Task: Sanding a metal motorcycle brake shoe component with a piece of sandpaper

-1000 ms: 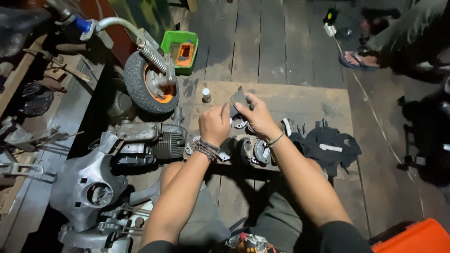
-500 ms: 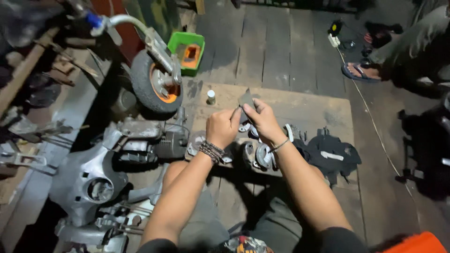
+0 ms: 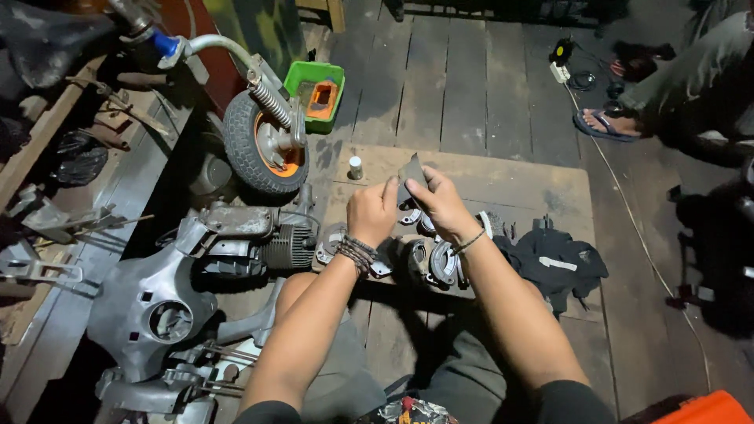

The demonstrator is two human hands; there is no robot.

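Between both hands (image 3: 408, 206), dark sheet (image 3: 411, 174) upright

Green tray (image 3: 336, 74): a square, open plastic container on the plank floor at the top, just right of the orange-rimmed wheel; bright green walls.
Orange insert (image 3: 323, 100): a smaller rectangular orange piece lying inside the green tray, with a dark patch at its middle.
Small bottle (image 3: 356, 167): a little upright container with a pale cap, standing at the far left corner of the cardboard sheet, near the wheel.
White strip (image 3: 557, 264): a narrow pale label-like band on the black bundle at the right of the cardboard; any print too small to tell.
Signs and screens: none in view.
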